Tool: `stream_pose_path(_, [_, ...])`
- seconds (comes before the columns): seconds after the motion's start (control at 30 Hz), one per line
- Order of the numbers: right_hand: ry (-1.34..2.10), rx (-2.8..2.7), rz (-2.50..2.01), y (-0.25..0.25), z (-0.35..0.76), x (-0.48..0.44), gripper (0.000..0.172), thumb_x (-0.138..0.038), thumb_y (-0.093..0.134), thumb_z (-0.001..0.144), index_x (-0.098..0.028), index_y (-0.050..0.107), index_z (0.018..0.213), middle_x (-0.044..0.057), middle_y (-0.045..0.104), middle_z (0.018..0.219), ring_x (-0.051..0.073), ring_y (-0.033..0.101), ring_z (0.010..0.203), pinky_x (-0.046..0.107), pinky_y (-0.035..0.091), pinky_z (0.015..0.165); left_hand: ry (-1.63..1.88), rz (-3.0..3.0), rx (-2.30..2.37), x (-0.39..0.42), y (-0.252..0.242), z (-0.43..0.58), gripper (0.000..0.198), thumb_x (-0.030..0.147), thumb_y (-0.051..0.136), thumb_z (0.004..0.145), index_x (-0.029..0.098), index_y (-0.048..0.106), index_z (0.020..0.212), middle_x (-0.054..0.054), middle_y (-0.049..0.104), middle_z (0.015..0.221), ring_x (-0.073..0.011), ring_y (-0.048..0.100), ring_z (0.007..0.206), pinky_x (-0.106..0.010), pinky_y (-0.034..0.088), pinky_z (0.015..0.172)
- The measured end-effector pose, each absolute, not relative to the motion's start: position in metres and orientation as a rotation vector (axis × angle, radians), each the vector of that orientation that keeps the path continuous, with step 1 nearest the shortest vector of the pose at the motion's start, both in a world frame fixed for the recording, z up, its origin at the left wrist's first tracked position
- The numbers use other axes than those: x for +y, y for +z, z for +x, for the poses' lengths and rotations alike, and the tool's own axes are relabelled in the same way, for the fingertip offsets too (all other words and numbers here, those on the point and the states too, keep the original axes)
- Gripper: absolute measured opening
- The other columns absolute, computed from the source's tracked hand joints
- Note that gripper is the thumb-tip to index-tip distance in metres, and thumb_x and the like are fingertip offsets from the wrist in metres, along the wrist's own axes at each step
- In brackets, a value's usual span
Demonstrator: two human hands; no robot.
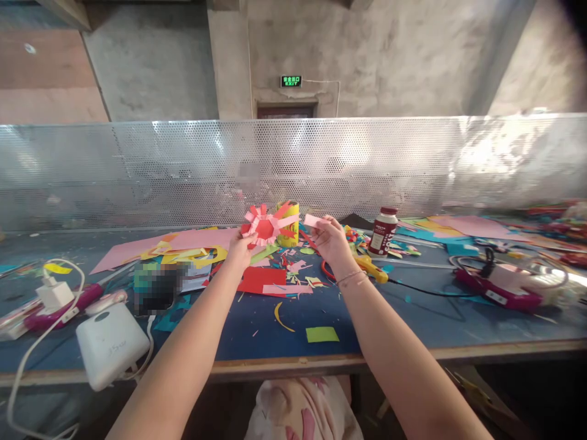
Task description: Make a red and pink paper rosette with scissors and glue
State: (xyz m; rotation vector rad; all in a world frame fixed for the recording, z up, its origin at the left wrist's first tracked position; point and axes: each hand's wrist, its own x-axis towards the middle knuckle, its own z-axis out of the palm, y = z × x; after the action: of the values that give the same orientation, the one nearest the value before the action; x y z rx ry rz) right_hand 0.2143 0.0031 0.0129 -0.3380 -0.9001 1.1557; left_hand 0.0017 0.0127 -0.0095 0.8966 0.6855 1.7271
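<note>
Your left hand (pixel 241 247) pinches a red-and-pink, flower-shaped paper piece (pixel 265 230); your right hand (pixel 332 242) pinches a pale pink rectangular paper strip (pixel 313 220). Beyond, between your hands, stands a yellow cylindrical container (pixel 288 239).

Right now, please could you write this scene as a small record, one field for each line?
Left hand: holds red-and-pink paper piece with radiating strips
Right hand: holds pale pink paper strip
Blue table: flat red paper sheet, curved yellow paper scrap, lime-green paper rectangle
Right of right hand: upright maroon-and-white bottle
</note>
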Motion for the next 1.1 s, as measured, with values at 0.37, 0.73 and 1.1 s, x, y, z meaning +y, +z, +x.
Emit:
stream_pose_path(0.37, [1.327,-1.134,-0.47,-0.015,0.172,-0.002,0.031,-0.019,0.074,0.052,-0.022,0.05,0.072,-0.005,0.054,0.069,0.01,0.058,0.068,0.025,0.05,0.07,1.764,0.809,0.615,0.024,-0.014,-0.011,0.014,0.016,0.062,0.073,0.018,0.061,0.087,-0.002,0.069,0.087,-0.013,0.064,0.085,-0.022,0.049,0.071])
stream_pose_path(0.73, [1.436,-0.956,-0.628,-0.03,0.168,0.008,0.017,-0.011,0.069,0.056,-0.018,0.059,0.069,0.0,0.062,0.072,0.009,0.061,0.069,0.02,0.051,0.069,1.692,0.82,0.608,0.012,-0.014,0.008,0.017,0.014,0.065,0.069,0.019,0.057,0.084,-0.001,0.067,0.086,-0.0125,0.064,0.084,-0.024,0.05,0.074])
stream_pose_path(1.1, [1.539,-0.953,-0.493,-0.023,0.168,0.002,0.022,-0.008,0.069,0.06,-0.019,0.063,0.079,-0.001,0.066,0.077,0.007,0.061,0.068,0.017,0.05,0.066,1.617,0.822,0.478,0.013,-0.022,0.015,0.029,0.016,0.075,0.058,0.017,0.057,0.081,-0.001,0.069,0.082,-0.0175,0.066,0.082,-0.039,0.05,0.086])
